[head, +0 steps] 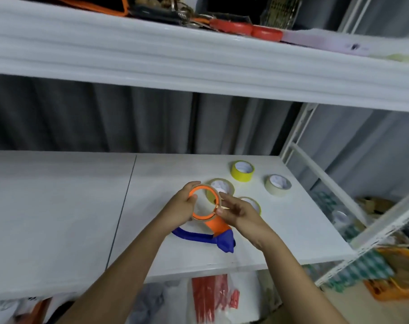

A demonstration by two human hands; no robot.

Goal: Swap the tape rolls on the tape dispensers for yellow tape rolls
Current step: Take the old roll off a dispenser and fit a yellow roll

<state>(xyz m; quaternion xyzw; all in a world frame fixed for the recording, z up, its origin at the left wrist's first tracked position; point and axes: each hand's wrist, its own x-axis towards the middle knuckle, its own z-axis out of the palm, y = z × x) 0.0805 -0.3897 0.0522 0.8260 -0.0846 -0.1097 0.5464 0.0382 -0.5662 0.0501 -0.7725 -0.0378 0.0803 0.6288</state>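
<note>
My left hand (183, 204) grips the orange ring of the tape dispenser (208, 216), held above the worktop (58, 206); my right hand (236, 210) pinches its right rim. The ring could slip or the thin roll jam if I twist unevenly. Its long axis runs from the ring down-right to the blue handle, pointing towards me.
</note>
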